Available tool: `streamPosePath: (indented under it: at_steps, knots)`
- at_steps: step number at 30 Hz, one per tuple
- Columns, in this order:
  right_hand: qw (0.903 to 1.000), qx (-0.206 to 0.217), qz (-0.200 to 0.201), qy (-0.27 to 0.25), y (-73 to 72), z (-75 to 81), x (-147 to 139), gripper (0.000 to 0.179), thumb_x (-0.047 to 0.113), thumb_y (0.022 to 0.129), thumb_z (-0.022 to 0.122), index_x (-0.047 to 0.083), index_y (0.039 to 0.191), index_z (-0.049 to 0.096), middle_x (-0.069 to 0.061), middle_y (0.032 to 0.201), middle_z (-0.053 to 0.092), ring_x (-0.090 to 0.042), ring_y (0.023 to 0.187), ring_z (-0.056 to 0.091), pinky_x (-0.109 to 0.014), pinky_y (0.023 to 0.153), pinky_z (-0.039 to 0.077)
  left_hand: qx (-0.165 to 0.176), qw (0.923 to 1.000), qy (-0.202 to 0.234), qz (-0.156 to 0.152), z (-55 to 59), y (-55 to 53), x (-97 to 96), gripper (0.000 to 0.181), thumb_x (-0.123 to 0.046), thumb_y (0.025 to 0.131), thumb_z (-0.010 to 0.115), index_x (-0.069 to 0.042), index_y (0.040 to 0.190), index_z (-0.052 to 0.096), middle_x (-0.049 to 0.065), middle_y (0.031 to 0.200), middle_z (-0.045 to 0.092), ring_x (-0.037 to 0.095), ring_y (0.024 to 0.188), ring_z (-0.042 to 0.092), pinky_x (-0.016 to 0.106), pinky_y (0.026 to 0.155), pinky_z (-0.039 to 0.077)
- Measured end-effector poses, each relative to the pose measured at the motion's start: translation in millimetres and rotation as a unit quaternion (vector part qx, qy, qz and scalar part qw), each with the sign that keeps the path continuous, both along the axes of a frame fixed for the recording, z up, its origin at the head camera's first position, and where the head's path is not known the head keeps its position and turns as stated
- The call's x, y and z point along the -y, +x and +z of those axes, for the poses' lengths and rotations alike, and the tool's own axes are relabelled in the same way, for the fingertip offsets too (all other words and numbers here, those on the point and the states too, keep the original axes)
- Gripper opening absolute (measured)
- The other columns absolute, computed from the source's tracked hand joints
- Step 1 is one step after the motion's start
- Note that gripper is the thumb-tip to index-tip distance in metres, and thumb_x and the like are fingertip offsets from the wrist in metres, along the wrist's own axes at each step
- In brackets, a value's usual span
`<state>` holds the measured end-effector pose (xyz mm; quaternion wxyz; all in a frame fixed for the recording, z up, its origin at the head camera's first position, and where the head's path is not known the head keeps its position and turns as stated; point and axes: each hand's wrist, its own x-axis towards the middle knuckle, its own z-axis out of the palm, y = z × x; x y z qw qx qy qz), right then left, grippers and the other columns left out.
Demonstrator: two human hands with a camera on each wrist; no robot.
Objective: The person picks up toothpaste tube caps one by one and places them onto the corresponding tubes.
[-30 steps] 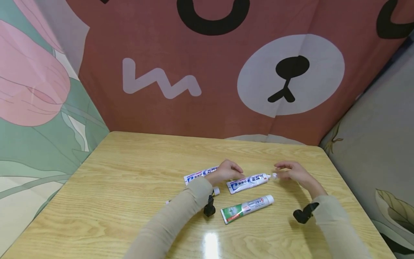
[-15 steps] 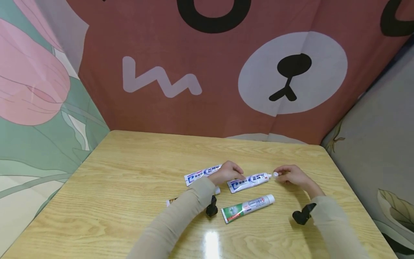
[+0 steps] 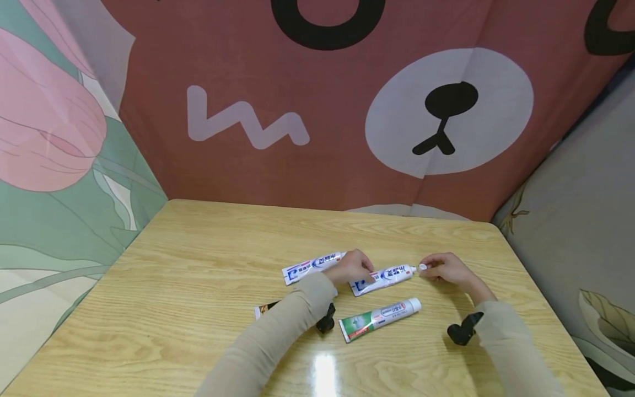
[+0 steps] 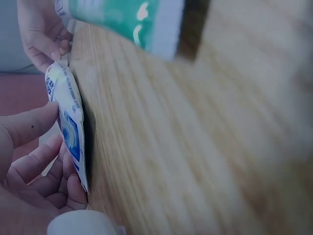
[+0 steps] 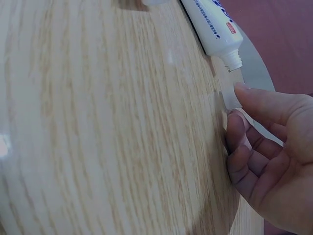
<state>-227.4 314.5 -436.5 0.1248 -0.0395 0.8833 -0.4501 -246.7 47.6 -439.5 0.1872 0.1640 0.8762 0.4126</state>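
My left hand pinches the tail half of a white and blue toothpaste tube. In the left wrist view its thumb lies on the printed face of the tube, with fingers curled along the other side. My right hand pinches a small white cap between thumb and fingers. The right wrist view has this cap just off the tube's bare threaded nozzle, with a gap between them. The tube lies on the table.
A green and white toothpaste tube lies nearer the front. Another white and blue tube lies left of my left hand, its cap end hidden. A dark tube is mostly covered by my left forearm. A patterned cloth hangs behind the wooden table.
My right fingers, loosely spread by the cap a second ago, now close on it. My left hand has shifted slightly right and nearer, further onto the tube.
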Motion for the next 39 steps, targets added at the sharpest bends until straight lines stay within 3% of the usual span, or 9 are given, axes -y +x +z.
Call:
streamPosePath:
  at_steps: [12, 21, 30, 35, 39]
  knots:
    - [0.9999, 0.007, 0.001, 0.007, 1.1, -0.2, 1.5, 0.032, 0.012, 0.083, 0.065, -0.010, 0.104, 0.056, -0.004, 0.076, 0.057, -0.016, 0.067, 0.049, -0.028, 0.056, 0.043, 0.001, 0.9995, -0.026, -0.017, 4.1, 7.2, -2.8, 0.020, -0.007, 0.070, 0.077, -0.006, 0.089, 0.068, -0.002, 0.079, 0.061, 0.010, 0.070, 0.054, 0.022, 0.067, 0.046]
    - [1.0000, 0.009, -0.002, -0.002, 0.5, -1.0, 0.2, 0.033, 0.014, 0.084, 0.065, -0.010, 0.105, 0.055, -0.004, 0.078, 0.059, -0.015, 0.068, 0.052, -0.029, 0.057, 0.044, -0.004, 0.9979, -0.049, -0.042, 5.6, 7.3, -2.9, 0.014, -0.010, 0.073, 0.076, -0.006, 0.084, 0.068, -0.003, 0.076, 0.059, 0.009, 0.066, 0.052, 0.020, 0.062, 0.044]
    - [0.9991, 0.009, -0.009, -0.040, 1.0, -0.2, -5.5, 0.035, 0.012, 0.087, 0.059, -0.014, 0.109, 0.050, -0.010, 0.083, 0.066, -0.014, 0.073, 0.061, -0.030, 0.061, 0.049, 0.006, 0.9999, -0.009, 0.003, 0.8, 2.2, -1.1, 0.013, -0.013, 0.076, 0.074, -0.007, 0.085, 0.069, -0.004, 0.079, 0.060, 0.009, 0.071, 0.053, 0.023, 0.066, 0.045]
    - [0.9985, -0.002, -0.022, -0.050, 1.7, 1.7, -4.5, 0.039, 0.014, 0.089, 0.058, -0.016, 0.112, 0.050, -0.013, 0.086, 0.066, -0.013, 0.073, 0.061, -0.029, 0.062, 0.050, 0.027, 0.9968, 0.056, 0.051, -0.4, -0.8, 0.4, 0.010, -0.013, 0.076, 0.074, -0.007, 0.084, 0.071, -0.003, 0.080, 0.062, 0.010, 0.074, 0.054, 0.024, 0.069, 0.046]
    - [0.9979, -0.004, -0.036, -0.054, 1.6, 2.9, -4.5, 0.043, 0.018, 0.091, 0.055, -0.016, 0.118, 0.048, -0.014, 0.092, 0.065, -0.013, 0.075, 0.061, -0.029, 0.064, 0.051, 0.049, 0.9892, 0.110, 0.084, 0.1, -2.2, 2.6, 0.008, -0.011, 0.078, 0.071, -0.006, 0.084, 0.071, -0.001, 0.080, 0.063, 0.012, 0.076, 0.056, 0.026, 0.070, 0.048]
